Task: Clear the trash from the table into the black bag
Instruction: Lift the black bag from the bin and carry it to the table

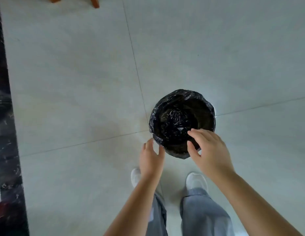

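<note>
1. Looking straight down. The round bin lined with a crinkled black plastic bag (179,93) stands on the pale grey tiled floor (80,82), just ahead of my feet and where two tile seams cross.
2. Right grip (211,150): fingers spread and loosely bent, nothing in it. It hangs over the near right part of the bag's rim, with the fingertips (193,132) reaching over the open mouth and the thumb above the near edge. Contact with the plastic: cannot tell.
3. Left grip (151,159): also open and relaxed, holding nothing. It sits at the near left of the bag, outside the rim, fingertips just beside the folded-over plastic. Touching or not: cannot tell.
4. So the bag lies between the two grips and slightly beyond them, its mouth wide open and facing up.
5. Inside the bag: dark crumpled material at the bottom, too dark to identify.
6. Below the grips: my white shoes (196,182) and grey trousers (203,215).
7. Far left edge: a dark marbled strip (7,150), blurred. Top edge: orange-brown wooden legs (95,1), well apart from the bag.
</note>
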